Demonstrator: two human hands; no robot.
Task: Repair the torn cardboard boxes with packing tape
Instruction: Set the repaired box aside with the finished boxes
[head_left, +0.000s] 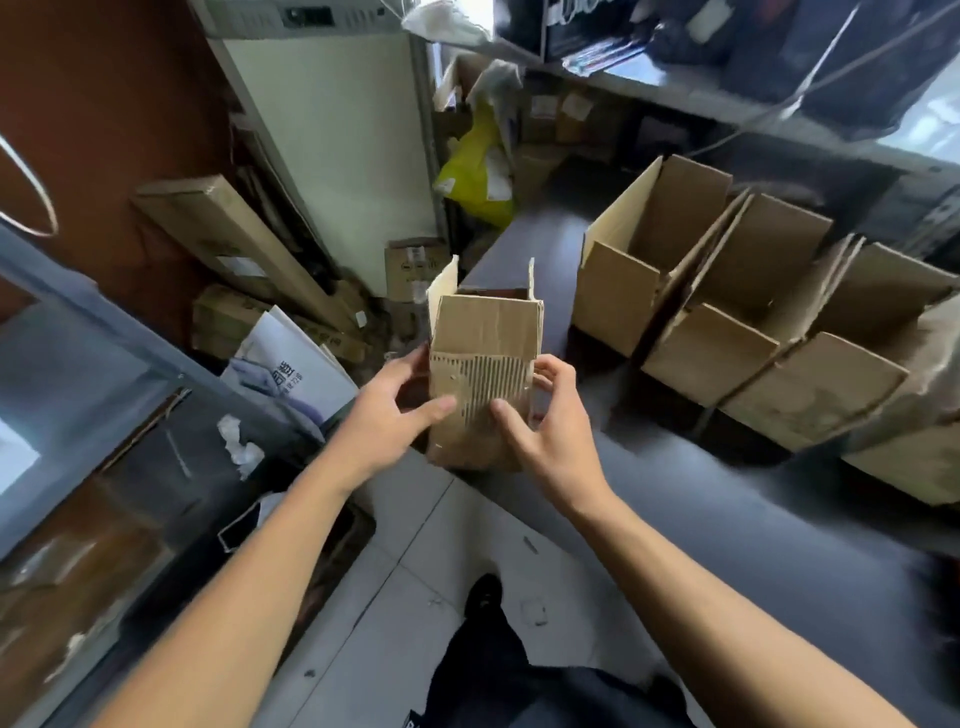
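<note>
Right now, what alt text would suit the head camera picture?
Two bare hands, the left hand and right hand, hold a small torn cardboard box, its corrugated ribs exposed, at the edge of a dark counter. Three open cardboard boxes stand in a row to the right.

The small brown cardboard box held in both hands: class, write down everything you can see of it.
The small brown cardboard box is plain corrugated card, standing upright with its top flaps raised and open. On the near face the outer paper is torn away, baring ribbed fluting. No tape shows on it. The left hand and the right hand hold it from either side, thumbs on the torn face. Its base sits at the edge of the dark grey table.
</note>
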